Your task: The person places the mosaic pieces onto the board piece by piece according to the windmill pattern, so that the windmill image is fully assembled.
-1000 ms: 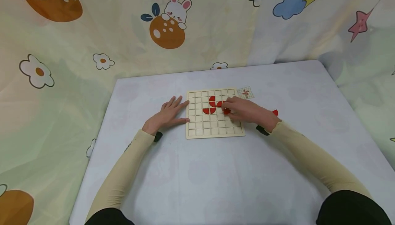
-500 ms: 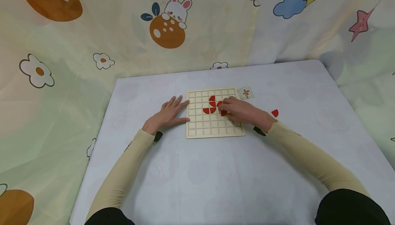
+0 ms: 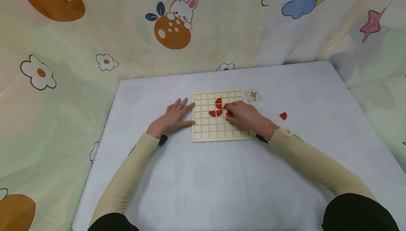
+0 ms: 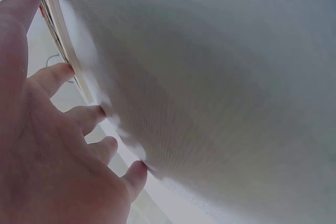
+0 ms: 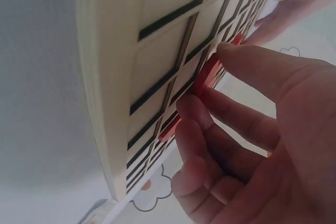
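Observation:
A pale wooden board (image 3: pixel 203 132) with a square grid lies on the table. Several red quarter-circle pieces (image 3: pixel 219 106) sit in cells near its middle. My left hand (image 3: pixel 171 119) rests at the board's left side with fingers spread, thumb and index finger touching its edge. Over the right half of the grid, my right hand (image 3: pixel 248 116) pinches a red quarter-circle piece (image 5: pixel 207 72) between thumb and fingers. In the right wrist view that piece stands tilted at the grid, and I cannot tell whether it is seated in a cell. The hand partly hides the neighbouring cells.
A small card (image 3: pixel 253 95) with a printed grid and red pattern lies by the board's upper right corner. Right of the board is a loose red piece (image 3: pixel 283 116). An orange piece (image 3: pixel 288 131) and a green piece (image 3: pixel 297 137) show beside the right sleeve.
My right hand has shifted slightly left with the red piece, and its forearm has moved toward me, uncovering the loose red, orange and green pieces. The left hand stays put.

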### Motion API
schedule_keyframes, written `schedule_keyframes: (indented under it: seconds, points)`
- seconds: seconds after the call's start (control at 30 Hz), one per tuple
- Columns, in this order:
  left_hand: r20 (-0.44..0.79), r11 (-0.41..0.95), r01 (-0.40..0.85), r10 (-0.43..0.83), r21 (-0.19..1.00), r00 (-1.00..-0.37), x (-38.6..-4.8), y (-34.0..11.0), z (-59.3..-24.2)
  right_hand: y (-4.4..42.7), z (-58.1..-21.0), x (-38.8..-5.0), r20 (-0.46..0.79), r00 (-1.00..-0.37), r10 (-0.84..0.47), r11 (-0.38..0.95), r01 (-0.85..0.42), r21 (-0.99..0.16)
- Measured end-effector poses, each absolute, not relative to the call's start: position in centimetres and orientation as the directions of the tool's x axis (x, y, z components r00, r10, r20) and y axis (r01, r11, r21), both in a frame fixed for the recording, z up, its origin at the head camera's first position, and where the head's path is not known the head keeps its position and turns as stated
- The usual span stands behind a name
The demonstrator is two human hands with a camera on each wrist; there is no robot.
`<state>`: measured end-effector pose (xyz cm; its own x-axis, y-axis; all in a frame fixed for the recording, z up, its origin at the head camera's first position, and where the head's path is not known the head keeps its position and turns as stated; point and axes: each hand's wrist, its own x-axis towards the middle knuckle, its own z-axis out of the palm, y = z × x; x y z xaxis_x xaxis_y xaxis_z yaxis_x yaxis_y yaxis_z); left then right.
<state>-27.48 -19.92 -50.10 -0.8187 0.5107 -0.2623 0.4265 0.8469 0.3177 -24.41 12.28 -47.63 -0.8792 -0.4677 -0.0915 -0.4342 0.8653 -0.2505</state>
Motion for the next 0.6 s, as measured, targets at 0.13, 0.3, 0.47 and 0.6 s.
schedule_keyframes:
  seconds: [0.13, 0.3, 0.47, 0.6]
  points:
    - [-0.264, 0.848, 0.424, 0.509, 0.317, -0.820, -27.50, -19.83, -50.06, 12.30, -47.72, -24.46, -0.044, -0.861, -0.506, 0.843, -0.483, -0.237]
    - [-0.270, 0.851, 0.420, 0.505, 0.316, -0.820, -27.55, -19.76, -50.05, 12.45, -47.77, -24.55, -0.011, -0.847, -0.532, 0.821, -0.513, -0.252]
    - [-0.273, 0.855, 0.417, 0.499, 0.309, -0.822, -27.56, -19.74, -50.12, 12.52, -47.87, -24.63, 0.011, -0.843, -0.538, 0.809, -0.520, -0.276]
    - [-0.271, 0.855, 0.415, 0.499, 0.313, -0.823, -27.50, -19.71, -50.05, 12.51, -48.03, -24.75, 0.034, -0.840, -0.542, 0.801, -0.528, -0.283]
